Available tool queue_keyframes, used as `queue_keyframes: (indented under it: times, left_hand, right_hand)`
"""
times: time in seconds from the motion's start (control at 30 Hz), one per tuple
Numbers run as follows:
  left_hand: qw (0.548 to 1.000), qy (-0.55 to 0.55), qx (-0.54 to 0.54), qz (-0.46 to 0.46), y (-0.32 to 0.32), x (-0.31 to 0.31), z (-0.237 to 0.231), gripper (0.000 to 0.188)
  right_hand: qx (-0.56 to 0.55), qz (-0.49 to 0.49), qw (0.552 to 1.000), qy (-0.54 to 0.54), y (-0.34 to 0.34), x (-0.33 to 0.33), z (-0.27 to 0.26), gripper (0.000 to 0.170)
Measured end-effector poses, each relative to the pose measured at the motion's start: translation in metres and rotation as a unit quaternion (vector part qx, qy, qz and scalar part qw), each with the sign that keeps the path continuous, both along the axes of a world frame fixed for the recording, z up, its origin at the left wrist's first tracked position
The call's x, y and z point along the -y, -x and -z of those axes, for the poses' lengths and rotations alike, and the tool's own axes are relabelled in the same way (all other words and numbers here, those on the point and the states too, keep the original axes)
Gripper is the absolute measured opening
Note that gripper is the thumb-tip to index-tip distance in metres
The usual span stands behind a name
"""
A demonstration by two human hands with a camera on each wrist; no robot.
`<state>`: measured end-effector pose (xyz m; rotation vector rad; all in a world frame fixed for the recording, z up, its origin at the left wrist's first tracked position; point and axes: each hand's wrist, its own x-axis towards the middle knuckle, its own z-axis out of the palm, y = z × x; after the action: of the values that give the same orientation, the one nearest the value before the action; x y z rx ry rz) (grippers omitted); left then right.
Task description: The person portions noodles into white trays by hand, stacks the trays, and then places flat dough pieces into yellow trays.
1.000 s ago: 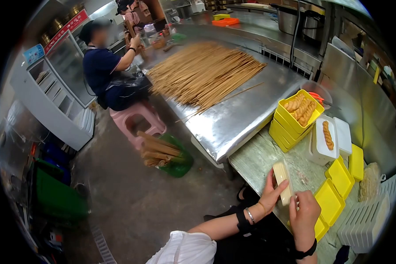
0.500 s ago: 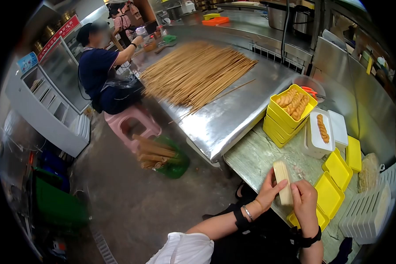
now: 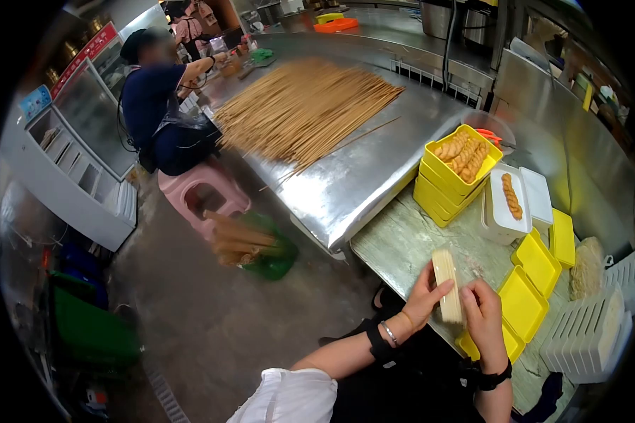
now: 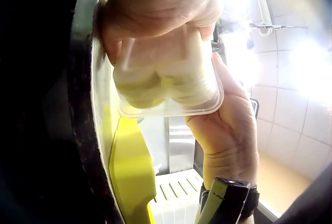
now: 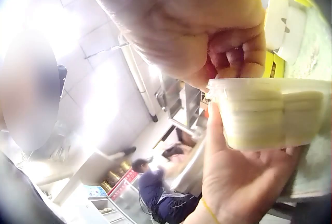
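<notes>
A person's left hand (image 3: 423, 302) grips a clear plastic box (image 3: 446, 283) of pale contents, tilted above the near edge of the table (image 3: 396, 234). The right hand (image 3: 487, 323) curls its fingers beside the box; whether they pinch it cannot be told. Open yellow containers (image 3: 526, 304) lie just beyond.

Sleeve (image 3: 300, 395): white it is, loose and gathered, bottom of the head view, just left of centre!
Left strap (image 3: 380, 347): broad, black, lower centre.
Bangle (image 3: 389, 333): silver, shiny, a slim ring right beside that strap!
Band (image 5: 210, 211): thin, yellow, bottom of the right wrist view.
Right strap (image 3: 497, 378): black again, lower right of the head view!
Block (image 4: 233, 187): dark, boxy, at that right strap, bottom of the left wrist view.
Clothing (image 3: 395, 398): black across the lap, bottom centre, folds lost in shadow.
</notes>
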<state>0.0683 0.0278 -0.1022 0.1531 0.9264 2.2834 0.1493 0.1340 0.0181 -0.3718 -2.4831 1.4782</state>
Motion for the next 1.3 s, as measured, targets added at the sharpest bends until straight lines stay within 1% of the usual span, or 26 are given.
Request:
queue_keyframes:
  times: [0.1, 0.3, 0.4, 0.6, 0.7, 0.8, 0.9, 1.0, 1.1, 1.2, 1.3]
  left_hand:
    - [1.0, -0.001, 0.003, 0.002, 0.001, 0.001, -0.004, 0.079]
    - [1.0, -0.014, -0.002, 0.002, 0.001, 0.0, 0.002, 0.078]
    - [1.0, -0.016, -0.018, 0.004, 0.001, 0.0, 0.001, 0.079]
    - [1.0, -0.008, -0.016, -0.004, -0.001, 0.0, -0.005, 0.077]
    - [1.0, 0.001, -0.016, -0.021, -0.002, -0.003, -0.005, 0.075]
    - [1.0, 0.005, -0.013, -0.019, -0.002, -0.002, -0.005, 0.075]
    - [1.0, 0.006, -0.019, -0.016, -0.002, -0.002, -0.002, 0.075]
    - [0.999, 0.008, -0.023, -0.023, -0.003, -0.002, -0.001, 0.075]
    - [0.998, 0.024, -0.037, -0.033, -0.006, -0.003, -0.005, 0.076]
    - [0.998, 0.019, -0.046, -0.033, -0.005, -0.003, -0.005, 0.077]
    - [0.998, 0.026, -0.044, -0.035, -0.005, -0.002, -0.001, 0.072]
  right_hand:
    - [0.031, -0.004, 0.999, 0.039, -0.001, -0.004, 0.002, 0.015]
    - [-0.02, -0.032, 0.991, -0.126, -0.005, 0.002, -0.013, 0.009]
    - [0.004, -0.035, 0.986, -0.161, -0.01, 0.003, -0.015, 0.014]
    - [0.012, -0.051, 0.98, -0.193, -0.017, 0.006, -0.02, 0.029]
    - [0.0, -0.04, 0.969, -0.244, -0.023, 0.008, -0.017, 0.032]
    - [-0.016, -0.039, 0.967, -0.252, -0.025, 0.008, -0.016, 0.032]
    - [-0.011, -0.048, 0.967, -0.249, -0.026, 0.008, -0.019, 0.032]
    - [0.02, -0.083, 0.968, -0.237, -0.027, 0.0, -0.022, 0.034]
    - [0.013, -0.089, 0.967, -0.238, -0.028, -0.004, -0.024, 0.034]
    - [0.01, -0.069, 0.969, -0.238, -0.029, 0.001, -0.023, 0.036]
    - [-0.002, -0.056, 0.971, -0.232, -0.029, 0.005, -0.022, 0.039]
